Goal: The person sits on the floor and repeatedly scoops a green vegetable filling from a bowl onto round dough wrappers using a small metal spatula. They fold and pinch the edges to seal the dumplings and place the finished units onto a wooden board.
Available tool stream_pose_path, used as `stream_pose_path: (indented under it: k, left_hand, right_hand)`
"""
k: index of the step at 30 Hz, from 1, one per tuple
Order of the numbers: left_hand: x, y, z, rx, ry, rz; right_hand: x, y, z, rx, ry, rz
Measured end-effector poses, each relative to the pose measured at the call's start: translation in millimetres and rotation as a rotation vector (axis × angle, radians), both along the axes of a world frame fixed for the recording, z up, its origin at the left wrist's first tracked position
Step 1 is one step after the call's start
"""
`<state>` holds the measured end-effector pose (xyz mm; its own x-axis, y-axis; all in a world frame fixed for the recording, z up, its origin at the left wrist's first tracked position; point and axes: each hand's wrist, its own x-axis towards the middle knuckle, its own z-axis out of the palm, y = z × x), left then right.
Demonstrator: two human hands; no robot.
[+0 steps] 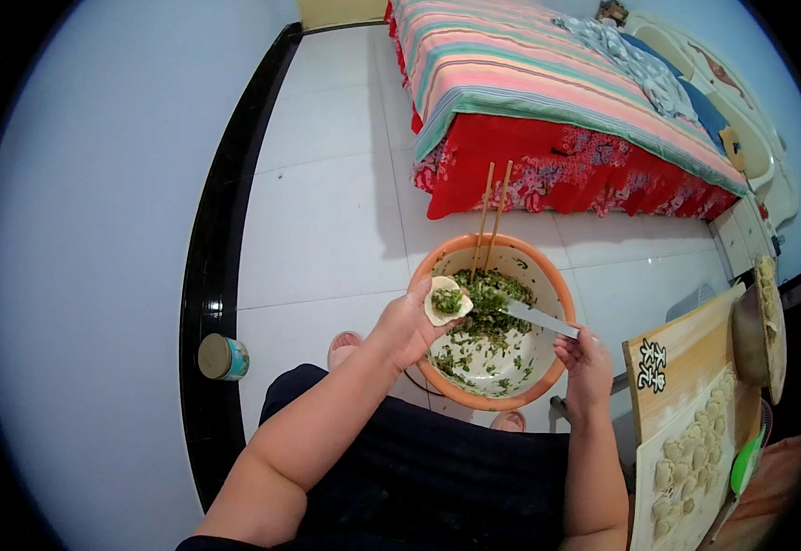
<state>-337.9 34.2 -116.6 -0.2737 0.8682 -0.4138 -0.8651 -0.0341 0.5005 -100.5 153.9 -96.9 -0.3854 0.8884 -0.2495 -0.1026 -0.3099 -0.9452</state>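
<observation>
A round dumpling wrapper (433, 313) with a small mound of chopped green filling on it rests in the cupped palm and fingers of my left hand (400, 332), over the left side of a basin. My right hand (588, 369) grips the end of a flat silver spatula (543, 320), whose far tip reaches into the green filling (490, 321). That filling lies heaped in the orange-rimmed basin (561, 286), with bits smeared over its pale inside. Two wooden chopsticks (483, 225) stand in the filling and lean past the far rim.
At the right, a wooden board (646, 390) holds rows of shaped dumplings (694, 450) on a pale sheet. A deep metal pot (749, 344) and a green utensil (746, 464) are beside it. Ahead stands a striped bed (529, 78); a lidded can (223, 356) sits by the left wall.
</observation>
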Motion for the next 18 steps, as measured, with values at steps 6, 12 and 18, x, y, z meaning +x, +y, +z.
stream_pose_path:
  k: [6, 12, 18]
  left_hand:
    - [12, 2, 7, 0.05, -0.04, -0.138]
    - [11, -3, 17, 0.064, -0.039, -0.132]
    - [4, -4, 15, 0.038, -0.026, -0.21]
  right_hand:
    - [0, -23, 3, 0.29, 0.024, 0.174]
    - [7, -11, -10, 0.31, 0.043, 0.364]
    - [17, 2, -1, 0.3, -0.105, 0.423]
